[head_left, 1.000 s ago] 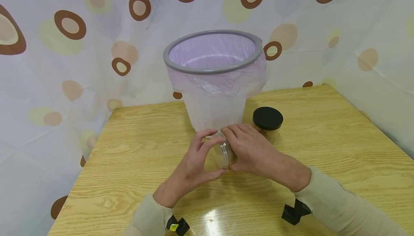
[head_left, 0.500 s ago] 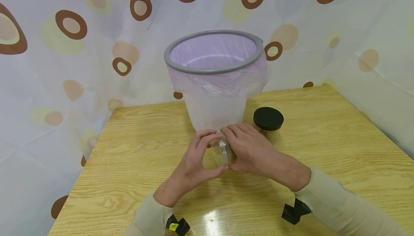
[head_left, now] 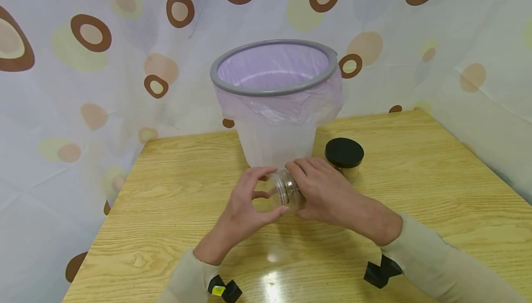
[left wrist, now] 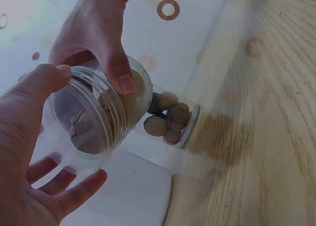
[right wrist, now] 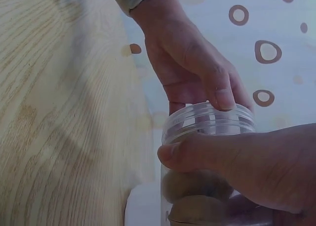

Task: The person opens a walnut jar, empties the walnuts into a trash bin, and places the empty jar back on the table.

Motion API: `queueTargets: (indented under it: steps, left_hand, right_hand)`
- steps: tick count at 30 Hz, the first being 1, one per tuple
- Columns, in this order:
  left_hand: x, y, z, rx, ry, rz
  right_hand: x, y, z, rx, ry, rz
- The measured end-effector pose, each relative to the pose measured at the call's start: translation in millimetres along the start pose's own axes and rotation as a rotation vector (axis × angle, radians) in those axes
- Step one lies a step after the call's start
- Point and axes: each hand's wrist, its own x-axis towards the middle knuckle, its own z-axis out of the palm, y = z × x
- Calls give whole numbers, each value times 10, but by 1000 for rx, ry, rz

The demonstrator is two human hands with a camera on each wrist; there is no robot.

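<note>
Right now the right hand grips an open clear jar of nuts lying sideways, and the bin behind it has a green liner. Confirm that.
Not quite: the bin's liner is pale purple, not green, as the head view shows. The right hand does grip the open clear jar of nuts, lying sideways.

We see a clear plastic jar (head_left: 287, 192) at the centre of the head view, tipped on its side, its threaded mouth open and pointing to frame left. Brown round nuts (left wrist: 165, 118) rest inside against its base. No lid sits on it.
</note>
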Motion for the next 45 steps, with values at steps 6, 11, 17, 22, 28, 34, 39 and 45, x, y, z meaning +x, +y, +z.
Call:
queueTargets:
  steps: [6, 11, 17, 22, 28, 34, 39, 45]
  left_hand:
    - [-23, 12, -18, -47, 5, -29]
    - [-45, 27, -18, -80, 15, -48]
    - [-69, 52, 0, -118, 10, -84]
    - [-94, 51, 22, -155, 4, -109]
    - [-98, 29, -1, -185, -5, -79]
    - [-95, 23, -47, -232, -29, -90]
    - [-98, 25, -59, -259, -42, -106]
    - [-104, 20, -82, -220, -46, -116]
  right_hand:
    - [-7, -4, -5, 13, -1, -11]
    - [-22, -4, -1, 48, -7, -18]
    - [-33, -10, 7, 71, -4, -8]
    - [-41, -8, 29, 120, -14, 21]
    - [-63, 29, 76, 236, -31, 85]
    - [-84, 55, 71, 331, -60, 164]
    - [-105, 73, 64, 379, -53, 192]
    - [-111, 98, 21, 375, -36, 200]
